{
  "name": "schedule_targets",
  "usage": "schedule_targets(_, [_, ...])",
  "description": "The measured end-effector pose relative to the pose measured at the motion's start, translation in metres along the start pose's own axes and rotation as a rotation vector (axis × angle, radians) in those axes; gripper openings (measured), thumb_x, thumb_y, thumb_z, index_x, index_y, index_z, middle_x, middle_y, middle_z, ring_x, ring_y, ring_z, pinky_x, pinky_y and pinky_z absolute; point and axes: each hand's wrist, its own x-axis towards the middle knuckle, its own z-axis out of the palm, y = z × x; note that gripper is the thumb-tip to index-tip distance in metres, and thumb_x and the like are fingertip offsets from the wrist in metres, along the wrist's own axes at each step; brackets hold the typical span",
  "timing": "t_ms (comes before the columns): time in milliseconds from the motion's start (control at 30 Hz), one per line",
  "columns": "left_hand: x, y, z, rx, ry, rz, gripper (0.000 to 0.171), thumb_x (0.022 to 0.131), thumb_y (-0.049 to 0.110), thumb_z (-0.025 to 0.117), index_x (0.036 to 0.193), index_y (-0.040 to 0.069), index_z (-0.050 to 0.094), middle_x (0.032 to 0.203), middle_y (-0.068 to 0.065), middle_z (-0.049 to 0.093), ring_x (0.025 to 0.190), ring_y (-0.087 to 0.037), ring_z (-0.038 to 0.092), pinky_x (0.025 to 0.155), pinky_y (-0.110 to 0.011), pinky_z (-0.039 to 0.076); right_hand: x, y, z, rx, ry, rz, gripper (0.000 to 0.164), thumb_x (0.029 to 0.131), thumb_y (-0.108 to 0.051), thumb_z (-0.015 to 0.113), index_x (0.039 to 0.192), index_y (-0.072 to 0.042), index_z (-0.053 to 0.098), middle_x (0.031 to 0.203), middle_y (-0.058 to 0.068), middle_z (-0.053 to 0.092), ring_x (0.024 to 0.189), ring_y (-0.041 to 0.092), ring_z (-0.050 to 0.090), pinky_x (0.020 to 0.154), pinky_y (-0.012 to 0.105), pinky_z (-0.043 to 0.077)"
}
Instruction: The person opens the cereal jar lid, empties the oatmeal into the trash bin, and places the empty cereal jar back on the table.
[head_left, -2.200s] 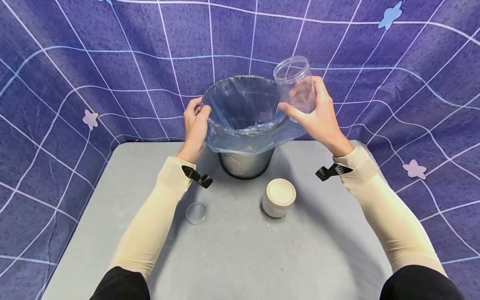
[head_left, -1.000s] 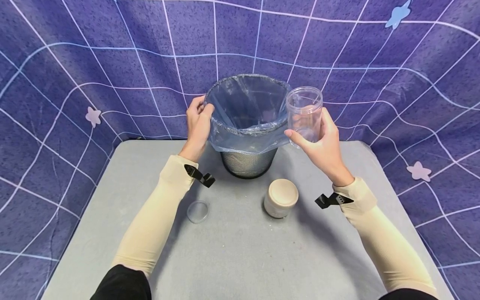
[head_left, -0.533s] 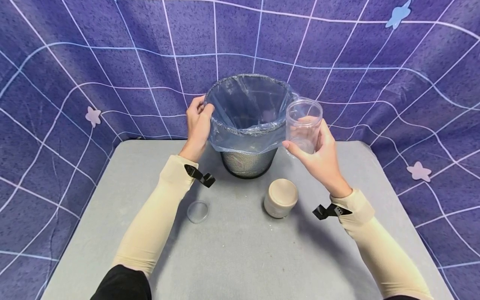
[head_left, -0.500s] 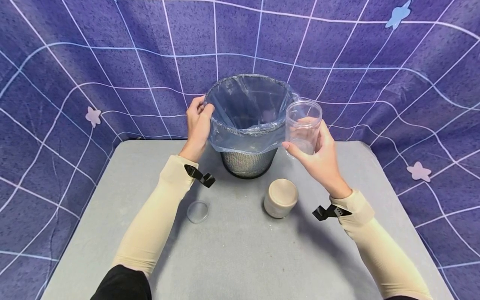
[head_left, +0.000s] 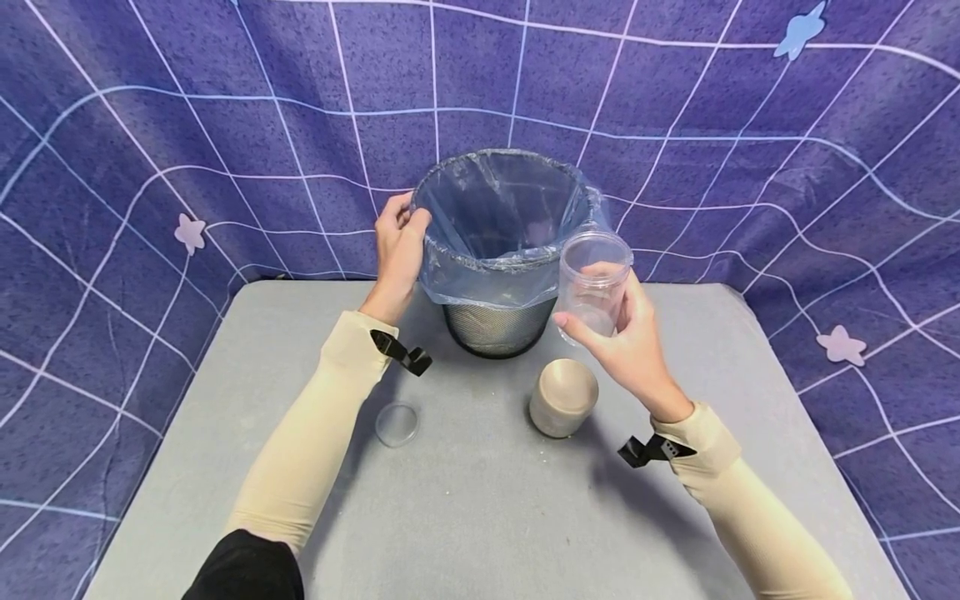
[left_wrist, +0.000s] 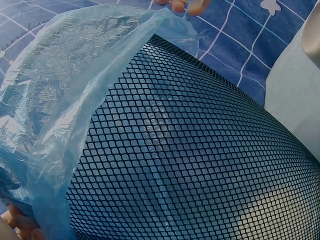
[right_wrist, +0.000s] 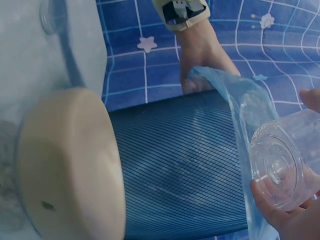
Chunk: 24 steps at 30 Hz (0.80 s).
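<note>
My left hand [head_left: 399, 250] grips the left rim of a mesh trash bin [head_left: 498, 327], its thumb over the blue plastic bag [head_left: 487, 283] that lines it. The bag folds outward over the rim all round. In my right hand [head_left: 626, 333] is a clear plastic jar [head_left: 592, 292], held upright with its open mouth up, just in front of the bin's right side. No contents show inside the jar. The right wrist view shows its ridged round base, with fingers and thumb curled around the wall.
A beige round container [head_left: 562, 398] stands on the grey table [head_left: 465, 517] in front of the bin. A clear round lid [head_left: 397, 424] lies to its left. Small crumbs dot the tabletop. A purple curtain [head_left: 300, 150] hangs behind and at both sides.
My right hand has lowered the clear jar from beside the bin's rim, bringing it down and nearer to me, close over the beige container. My left hand keeps its hold on the bin.
</note>
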Motion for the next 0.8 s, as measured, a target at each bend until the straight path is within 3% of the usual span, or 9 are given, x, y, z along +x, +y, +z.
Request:
schedule_targets(233, [-0.001,-0.001,0.0,0.009,0.004,0.006,0.039,0.095,0.006,0.057,0.131,-0.003,0.067,0.109,-0.016,0.07,0.091,-0.015,0.06,0.083,-0.024,0.044,-0.015,0.002,0.008,0.013,-0.029,0.022,0.063,0.079,0.016,0.084,0.135,0.005,0.058,0.118,0.009,0.072,0.109,0.02,0.071,0.094,0.03,0.058])
schedule_targets(500, [0.001,-0.001,-0.001,-0.01,-0.004,0.009,0.039,0.094,0.005,0.056,0.131,-0.005,0.066,0.107,-0.015,0.069,0.092,-0.015,0.06,0.085,-0.025,0.045,-0.035,0.0,0.02,-0.033,-0.08,0.012,0.065,0.077,0.01,0.089,0.135,0.0,0.061,0.13,0.021,0.066,0.122,0.021,0.065,0.11,0.031,0.047])
schedule_targets(800, [0.001,0.0,-0.001,0.007,-0.004,0.007,0.04,0.094,0.006,0.056,0.131,-0.004,0.067,0.108,-0.016,0.069,0.094,-0.016,0.061,0.086,-0.025,0.045,-0.053,0.004,0.034,-0.09,-0.11,0.027,0.058,0.078,-0.002,0.093,0.129,-0.009,0.066,0.122,0.005,0.069,0.119,0.021,0.063,0.111,0.033,0.043])
